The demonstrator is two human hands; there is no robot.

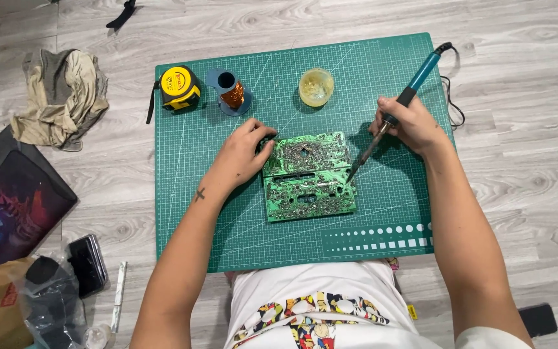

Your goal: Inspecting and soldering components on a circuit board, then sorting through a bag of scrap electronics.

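Observation:
A green circuit board point(308, 178), solder side up, lies in the middle of a green cutting mat point(382, 213). My left hand point(243, 155) rests at the board's upper left corner, fingers curled against its edge. My right hand point(411, 126) grips a blue-handled soldering iron point(414, 84) like a pen. The iron's dark tip slants down to the left and ends at the board's right edge. Its cord runs off the mat's top right corner.
At the mat's far edge stand a yellow tape measure point(179, 87), a blue stand with a copper-coloured roll point(230, 94) and a small round yellowish dish point(316, 86). On the wooden floor to the left lie a crumpled cloth point(62, 97), a dark pad point(14, 200), a phone point(88, 264) and bags.

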